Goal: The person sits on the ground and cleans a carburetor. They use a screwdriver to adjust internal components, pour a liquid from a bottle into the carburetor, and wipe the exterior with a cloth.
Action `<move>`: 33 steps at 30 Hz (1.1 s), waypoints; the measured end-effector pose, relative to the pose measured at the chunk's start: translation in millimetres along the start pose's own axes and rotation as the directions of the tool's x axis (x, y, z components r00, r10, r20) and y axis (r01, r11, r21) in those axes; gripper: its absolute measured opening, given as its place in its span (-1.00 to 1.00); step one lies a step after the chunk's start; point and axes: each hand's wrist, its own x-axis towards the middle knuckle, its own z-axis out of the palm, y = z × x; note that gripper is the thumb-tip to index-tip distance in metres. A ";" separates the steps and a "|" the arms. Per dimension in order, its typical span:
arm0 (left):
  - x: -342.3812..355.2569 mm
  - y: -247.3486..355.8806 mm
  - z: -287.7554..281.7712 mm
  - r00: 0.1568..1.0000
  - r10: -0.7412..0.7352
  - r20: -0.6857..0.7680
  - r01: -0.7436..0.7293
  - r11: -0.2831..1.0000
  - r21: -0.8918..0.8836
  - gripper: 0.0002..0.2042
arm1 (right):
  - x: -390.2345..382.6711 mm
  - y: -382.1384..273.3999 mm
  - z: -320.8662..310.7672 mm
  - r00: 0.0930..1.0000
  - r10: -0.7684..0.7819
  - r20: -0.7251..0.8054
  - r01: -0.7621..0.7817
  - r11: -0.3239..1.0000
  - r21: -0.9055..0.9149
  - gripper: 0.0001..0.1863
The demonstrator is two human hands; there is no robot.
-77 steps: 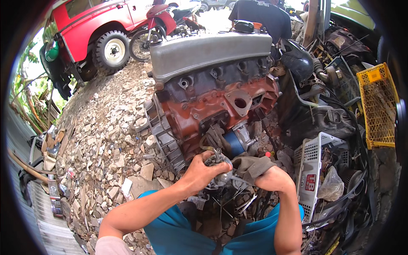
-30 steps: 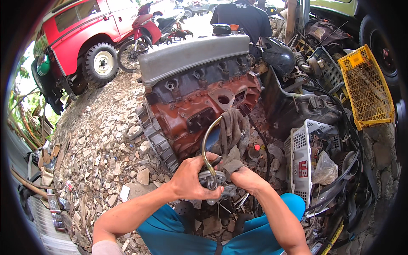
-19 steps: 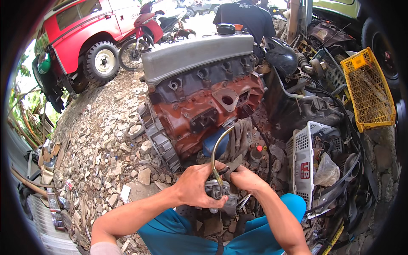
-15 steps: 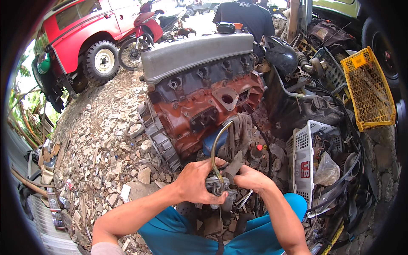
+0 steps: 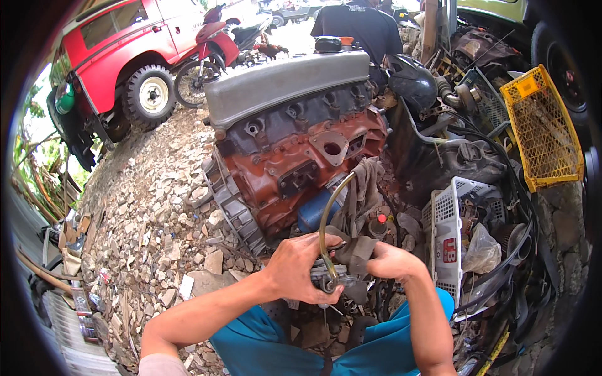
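Observation:
Just in front of me, my left hand (image 5: 300, 266) grips a small metal engine part (image 5: 323, 280) with rounded housings. A yellowish, see-through hose (image 5: 325, 229) rises from the part and curves up toward the engine. My right hand (image 5: 393, 261) is closed on a grey rag (image 5: 360, 252), which lies against the part's right side. More of this cloth seems to hang by the engine block. The right fingertips are hidden behind the rag. Beyond my hands stands a reddish-brown engine block (image 5: 263, 169) with a grey valve cover (image 5: 288, 84) and a blue oil filter (image 5: 311, 214) low on its side.
A white plastic crate (image 5: 446, 250) of parts stands at right, below a yellow crate (image 5: 542, 128). A bottle with a red cap (image 5: 378, 227) sits near my right hand. Gravel (image 5: 157, 219) covers the ground. A person in a dark shirt (image 5: 357, 28) is behind the engine.
Both hands have shifted slightly right. The metal part has turned, its lower end now pointing right. My right hand has moved outward with the rag, and more of the oil filter shows.

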 end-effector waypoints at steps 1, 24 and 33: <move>0.2 -0.2 1.0 1.000 0.018 -0.012 -0.018 1.000 0.001 -0.32 | 2.8 -4.4 6.2 1.000 -0.023 0.005 0.023 1.000 -0.018 -0.55; 1.3 -17.1 6.5 0.990 0.137 -0.023 -0.138 0.989 -0.058 -0.33 | 53.2 39.0 30.2 0.953 -0.096 -0.289 0.209 0.895 0.394 -0.47; 5.7 -18.8 19.5 0.983 0.185 0.003 -0.185 0.982 -0.031 -0.34 | 53.2 33.6 21.2 0.823 -0.304 -0.480 0.185 0.942 -0.280 -0.72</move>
